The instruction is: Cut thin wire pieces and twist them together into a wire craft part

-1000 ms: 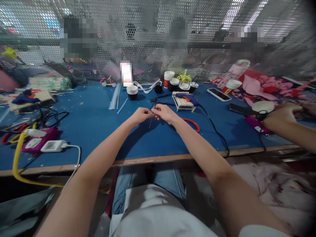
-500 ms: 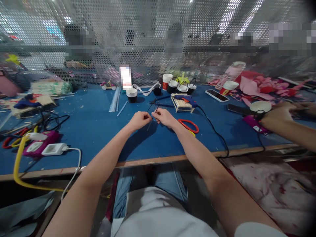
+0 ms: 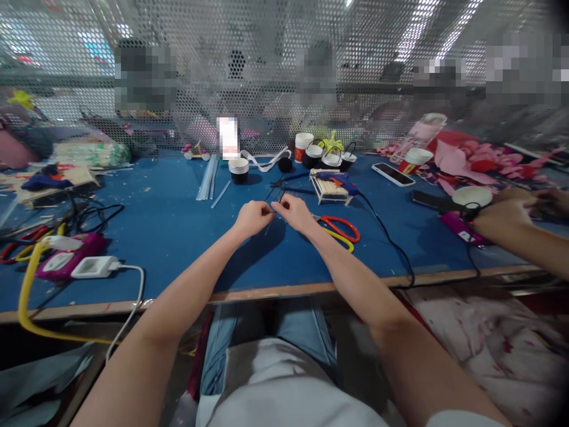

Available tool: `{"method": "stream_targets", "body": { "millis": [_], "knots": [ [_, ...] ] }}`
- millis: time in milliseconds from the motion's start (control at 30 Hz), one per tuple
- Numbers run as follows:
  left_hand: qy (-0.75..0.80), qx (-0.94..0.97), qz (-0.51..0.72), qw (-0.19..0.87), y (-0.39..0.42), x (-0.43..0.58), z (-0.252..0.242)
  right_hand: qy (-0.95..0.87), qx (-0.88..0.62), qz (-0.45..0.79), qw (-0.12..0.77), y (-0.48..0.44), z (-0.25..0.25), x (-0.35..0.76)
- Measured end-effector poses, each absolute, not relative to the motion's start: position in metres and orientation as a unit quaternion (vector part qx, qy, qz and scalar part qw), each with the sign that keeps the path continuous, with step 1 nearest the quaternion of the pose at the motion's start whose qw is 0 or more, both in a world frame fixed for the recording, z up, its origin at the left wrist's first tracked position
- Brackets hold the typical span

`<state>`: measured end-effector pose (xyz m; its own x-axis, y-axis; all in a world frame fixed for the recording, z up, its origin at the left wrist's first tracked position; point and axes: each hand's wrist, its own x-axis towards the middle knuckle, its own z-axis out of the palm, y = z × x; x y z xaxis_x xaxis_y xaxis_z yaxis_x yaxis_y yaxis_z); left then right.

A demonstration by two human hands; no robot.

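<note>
Over the middle of the blue table (image 3: 169,237), both of my hands are close together with fingertips pinched. A thin dark wire-like strand (image 3: 269,194) passes between them; its exact kind is too fine to tell. My left hand (image 3: 253,218) is closed on the strand, one end showing below its fingers. Beside it, my right hand (image 3: 294,212) also pinches the strand, thumb towards the left hand. Just beyond the fingers lie dark-handled pliers (image 3: 293,179). Scissors with red and yellow handles (image 3: 347,228) rest partly behind my right wrist.
A blue glue gun (image 3: 340,178) lies on a small wooden-stick rack (image 3: 326,188), its cord running to the front edge. Several paper cups (image 3: 239,171) and clear sticks (image 3: 207,179) stand or lie further back. A purple power strip (image 3: 73,258) is left; a co-worker's arm (image 3: 511,228) reaches in right.
My right hand has turned slightly and its fingers have drawn nearer the left fingertips. More of the scissors shows beside my right wrist. The view has shifted a little.
</note>
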<state>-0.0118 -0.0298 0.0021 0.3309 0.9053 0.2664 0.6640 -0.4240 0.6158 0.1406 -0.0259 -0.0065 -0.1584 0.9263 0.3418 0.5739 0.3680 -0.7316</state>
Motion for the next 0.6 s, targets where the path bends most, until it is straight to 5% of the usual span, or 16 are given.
{"method": "stream_targets", "body": {
  "millis": [200,600],
  "knots": [
    [0.473,0.79,0.305,0.242,-0.026,-0.016,-0.001,-0.738,-0.481,0.29,0.373,-0.029,-0.007,0.144],
    [0.499,0.783,0.31,0.204,-0.032,-0.01,0.001,-0.697,-0.534,0.207,0.432,-0.022,-0.014,0.134]
  ]
}}
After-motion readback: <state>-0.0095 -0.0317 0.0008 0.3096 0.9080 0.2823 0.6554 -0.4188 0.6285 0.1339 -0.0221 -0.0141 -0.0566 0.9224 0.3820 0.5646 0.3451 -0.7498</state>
